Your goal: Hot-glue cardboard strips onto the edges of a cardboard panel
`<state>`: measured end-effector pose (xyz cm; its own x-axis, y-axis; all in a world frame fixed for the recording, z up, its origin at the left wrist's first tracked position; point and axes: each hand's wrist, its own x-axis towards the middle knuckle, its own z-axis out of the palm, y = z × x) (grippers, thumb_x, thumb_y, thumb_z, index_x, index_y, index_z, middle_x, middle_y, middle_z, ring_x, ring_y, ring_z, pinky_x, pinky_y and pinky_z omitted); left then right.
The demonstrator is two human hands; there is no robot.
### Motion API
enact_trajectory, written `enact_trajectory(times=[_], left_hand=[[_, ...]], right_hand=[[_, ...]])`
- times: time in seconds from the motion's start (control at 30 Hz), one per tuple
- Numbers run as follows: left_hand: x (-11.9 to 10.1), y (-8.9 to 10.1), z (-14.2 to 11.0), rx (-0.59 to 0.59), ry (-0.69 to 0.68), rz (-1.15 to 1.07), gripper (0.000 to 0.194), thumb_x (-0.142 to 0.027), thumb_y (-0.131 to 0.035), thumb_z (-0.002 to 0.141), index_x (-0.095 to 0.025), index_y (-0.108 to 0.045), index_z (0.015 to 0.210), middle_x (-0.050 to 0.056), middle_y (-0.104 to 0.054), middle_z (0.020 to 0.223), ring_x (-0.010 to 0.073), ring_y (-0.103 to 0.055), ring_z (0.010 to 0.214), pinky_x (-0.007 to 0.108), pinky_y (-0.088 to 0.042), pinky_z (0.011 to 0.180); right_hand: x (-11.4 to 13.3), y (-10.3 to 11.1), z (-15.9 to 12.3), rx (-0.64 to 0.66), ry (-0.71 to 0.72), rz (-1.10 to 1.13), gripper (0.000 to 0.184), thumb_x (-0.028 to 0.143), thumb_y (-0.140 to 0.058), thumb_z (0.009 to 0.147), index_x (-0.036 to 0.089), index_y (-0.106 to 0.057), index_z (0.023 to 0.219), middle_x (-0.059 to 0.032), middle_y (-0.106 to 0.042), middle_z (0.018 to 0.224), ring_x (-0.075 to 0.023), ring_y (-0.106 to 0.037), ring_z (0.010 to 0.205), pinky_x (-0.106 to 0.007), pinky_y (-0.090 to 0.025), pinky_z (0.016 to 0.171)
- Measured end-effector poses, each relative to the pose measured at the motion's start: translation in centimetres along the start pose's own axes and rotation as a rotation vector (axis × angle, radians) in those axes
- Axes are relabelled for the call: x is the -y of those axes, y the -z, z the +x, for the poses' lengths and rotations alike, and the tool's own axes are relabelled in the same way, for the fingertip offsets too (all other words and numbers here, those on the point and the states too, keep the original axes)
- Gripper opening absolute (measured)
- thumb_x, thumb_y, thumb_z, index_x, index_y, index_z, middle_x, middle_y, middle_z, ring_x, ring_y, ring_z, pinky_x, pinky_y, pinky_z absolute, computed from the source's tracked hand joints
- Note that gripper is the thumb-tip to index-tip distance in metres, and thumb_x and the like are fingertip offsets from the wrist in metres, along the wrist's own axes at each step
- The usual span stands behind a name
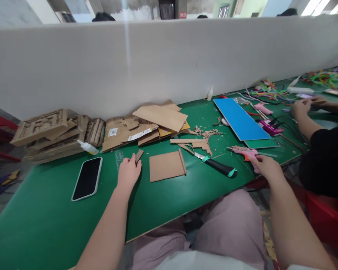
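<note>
My left hand (129, 170) is closed on a small cardboard strip (139, 155), just above the green tabletop. Partly under that hand, a clear ruler (119, 158) lies flat. A square cardboard piece (166, 166) rests between my hands, with a narrow cardboard strip (182, 162) standing along its right edge. At the right, my right hand (266, 167) is wrapped around the handle of a pink glue gun (246, 152), whose nozzle points left. Between the square and the glue gun lies a black and teal utility knife (218, 166), blade out.
A white-framed phone (87, 179) lies at left, near a glue bottle (88, 147). Stacked cardboard (53, 131) and loose sheets (160, 116) line the wall. Cut scraps (197, 144) and a blue board (242, 119) sit further right. Another person's hands (304, 105) work at far right.
</note>
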<state>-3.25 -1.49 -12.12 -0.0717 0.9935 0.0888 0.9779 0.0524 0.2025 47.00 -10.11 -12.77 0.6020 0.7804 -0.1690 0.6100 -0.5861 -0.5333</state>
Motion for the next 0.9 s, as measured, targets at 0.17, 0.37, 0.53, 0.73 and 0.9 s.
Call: enact_trajectory(times=[0.17, 0.37, 0.53, 0.73, 0.9], left_hand=[[-2.4, 0.1, -3.1, -0.142, -0.094, 0.171, 0.065, -0.05, -0.034, 0.086, -0.003, -0.042, 0.13, 0.024, -0.054, 0.118, 0.0374, -0.043, 0.118, 0.047, -0.035, 0.096], [-5.7, -1.1, -6.3, 0.011, -0.113, 0.165, 0.089, -0.072, -0.039, 0.074, -0.013, -0.026, 0.14, 0.023, -0.05, 0.127, 0.0412, -0.037, 0.124, 0.057, -0.024, 0.1], [-5.9, -1.8, -6.0, 0.08, -0.166, 0.027, 0.078, -0.063, -0.047, 0.077, -0.014, -0.033, 0.136, 0.021, -0.044, 0.133, 0.0375, -0.034, 0.128, 0.055, -0.022, 0.104], [-6.5, -2.1, -5.5, 0.107, -0.205, -0.113, 0.07, -0.05, -0.056, 0.077, -0.015, -0.035, 0.134, 0.019, -0.045, 0.132, 0.0349, -0.035, 0.128, 0.053, -0.026, 0.104], [-8.0, -2.5, -5.6, 0.104, -0.192, -0.08, 0.057, -0.048, -0.051, 0.081, -0.019, -0.044, 0.129, 0.019, -0.043, 0.134, 0.0362, -0.033, 0.129, 0.055, -0.025, 0.103]], right_hand=[[0.1, -0.1, -0.5, -0.029, -0.049, 0.223, 0.029, 0.049, -0.063, 0.064, 0.021, -0.057, 0.06, -0.0091, -0.058, 0.053, -0.0273, -0.06, 0.051, -0.038, -0.044, 0.052], [2.8, 1.9, -4.2, 0.002, 0.011, 0.685, 0.028, 0.047, -0.062, 0.07, 0.022, -0.055, 0.082, -0.0127, -0.061, 0.082, -0.0166, -0.057, 0.057, -0.031, -0.048, 0.054], [6.1, 1.9, -6.5, 0.196, 0.065, 0.903, 0.027, 0.045, -0.063, 0.072, 0.021, -0.061, 0.084, -0.0092, -0.057, 0.073, -0.0147, -0.054, 0.055, -0.028, -0.047, 0.05], [10.3, -2.4, -8.9, 0.609, 0.072, 1.01, 0.033, 0.041, -0.06, 0.077, 0.02, -0.06, 0.103, -0.0123, -0.065, 0.106, -0.0218, -0.065, 0.087, -0.036, -0.055, 0.074], [13.2, -6.0, -10.5, 0.929, 0.149, 0.964, 0.039, 0.038, -0.055, 0.082, 0.023, -0.053, 0.117, -0.0086, -0.061, 0.12, -0.0174, -0.066, 0.086, -0.027, -0.055, 0.062]])
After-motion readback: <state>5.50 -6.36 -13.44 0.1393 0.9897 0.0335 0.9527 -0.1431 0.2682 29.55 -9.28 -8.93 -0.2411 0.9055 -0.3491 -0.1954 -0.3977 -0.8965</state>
